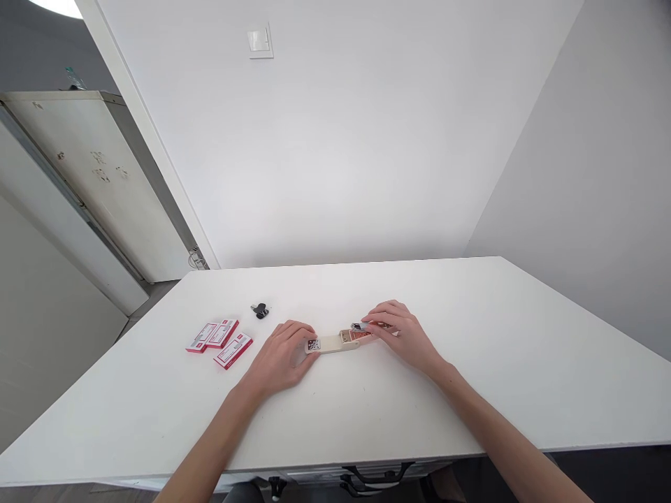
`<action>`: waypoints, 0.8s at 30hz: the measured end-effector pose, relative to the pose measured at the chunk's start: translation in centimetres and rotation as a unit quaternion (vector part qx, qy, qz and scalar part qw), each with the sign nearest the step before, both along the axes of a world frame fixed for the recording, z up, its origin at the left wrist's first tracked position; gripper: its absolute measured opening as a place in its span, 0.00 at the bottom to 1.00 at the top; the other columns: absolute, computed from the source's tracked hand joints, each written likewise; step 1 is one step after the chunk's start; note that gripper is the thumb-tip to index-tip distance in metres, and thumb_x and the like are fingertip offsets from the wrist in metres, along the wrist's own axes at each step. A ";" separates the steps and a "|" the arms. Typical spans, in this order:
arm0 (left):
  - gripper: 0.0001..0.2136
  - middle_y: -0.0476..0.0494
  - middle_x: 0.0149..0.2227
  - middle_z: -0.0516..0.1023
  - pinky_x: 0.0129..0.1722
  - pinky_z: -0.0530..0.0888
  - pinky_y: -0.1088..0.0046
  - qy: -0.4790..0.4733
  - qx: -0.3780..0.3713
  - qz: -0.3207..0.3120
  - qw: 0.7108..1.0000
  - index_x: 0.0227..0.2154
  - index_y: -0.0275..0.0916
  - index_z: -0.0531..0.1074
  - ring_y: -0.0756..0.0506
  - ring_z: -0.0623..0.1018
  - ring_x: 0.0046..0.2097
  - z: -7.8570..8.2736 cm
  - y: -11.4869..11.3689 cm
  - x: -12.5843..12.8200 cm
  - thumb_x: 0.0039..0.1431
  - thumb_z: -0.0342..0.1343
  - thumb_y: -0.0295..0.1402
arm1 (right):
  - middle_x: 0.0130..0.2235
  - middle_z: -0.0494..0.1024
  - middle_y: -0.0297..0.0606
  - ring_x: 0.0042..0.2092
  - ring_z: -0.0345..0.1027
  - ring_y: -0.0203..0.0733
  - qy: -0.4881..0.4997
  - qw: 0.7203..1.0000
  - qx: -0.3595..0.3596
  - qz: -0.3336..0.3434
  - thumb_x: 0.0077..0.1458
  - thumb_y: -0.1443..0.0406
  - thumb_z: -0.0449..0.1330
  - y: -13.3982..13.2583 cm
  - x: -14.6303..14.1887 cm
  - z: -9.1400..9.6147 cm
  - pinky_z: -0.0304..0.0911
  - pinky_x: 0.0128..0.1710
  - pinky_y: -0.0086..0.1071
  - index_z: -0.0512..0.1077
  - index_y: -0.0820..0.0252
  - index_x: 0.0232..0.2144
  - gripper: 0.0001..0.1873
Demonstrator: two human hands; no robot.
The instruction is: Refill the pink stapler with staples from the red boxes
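A cream stapler lies opened out along the white table, with orange-red parts showing inside its right section. Around its left end, next to a patterned patch, curl the fingers and thumb of my left hand. My right hand is over the right section, pinching a small silver strip that looks like staples. The right fingers partly cover the strip and that end of the stapler, so I cannot tell whether the strip touches it.
Several red-and-white small boxes lie on the table at left. Behind them is a small black object, perhaps a staple remover. A white wall rises behind the table, and black handles show below its front edge.
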State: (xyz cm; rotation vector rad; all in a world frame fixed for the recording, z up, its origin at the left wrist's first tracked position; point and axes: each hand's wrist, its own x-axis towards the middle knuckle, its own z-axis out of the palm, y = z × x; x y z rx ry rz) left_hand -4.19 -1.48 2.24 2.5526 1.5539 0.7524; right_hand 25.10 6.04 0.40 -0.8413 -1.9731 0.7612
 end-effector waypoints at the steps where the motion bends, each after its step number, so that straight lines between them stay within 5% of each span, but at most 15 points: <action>1: 0.08 0.44 0.49 0.78 0.50 0.73 0.58 0.001 -0.001 0.001 1.000 0.45 0.45 0.72 0.41 0.77 0.49 0.0 0.0 0.0 0.65 0.56 0.37 | 0.44 0.80 0.42 0.52 0.67 0.54 0.000 1.000 -0.002 0.000 0.65 0.51 0.57 0.0 0.0 0.0 0.78 0.37 0.45 0.81 0.45 0.43 0.15; 12: 0.08 0.44 0.49 0.78 0.50 0.73 0.58 0.001 -0.001 0.002 1.000 0.45 0.45 0.72 0.41 0.77 0.49 -0.1 0.0 0.0 0.65 0.55 0.37 | 0.44 0.80 0.42 0.52 0.68 0.55 -0.010 1.000 0.001 -0.010 0.65 0.50 0.58 0.0 -0.1 -0.1 0.77 0.36 0.47 0.81 0.45 0.43 0.15; 24: 0.08 0.44 0.49 0.79 0.50 0.74 0.59 -0.001 -0.003 0.002 1.000 0.44 0.46 0.72 0.41 0.77 0.48 0.0 0.0 0.0 0.66 0.55 0.38 | 0.46 0.81 0.38 0.52 0.68 0.54 -0.075 0.992 0.095 -0.018 0.65 0.54 0.60 0.0 -0.3 -0.5 0.70 0.50 0.52 0.81 0.40 0.47 0.12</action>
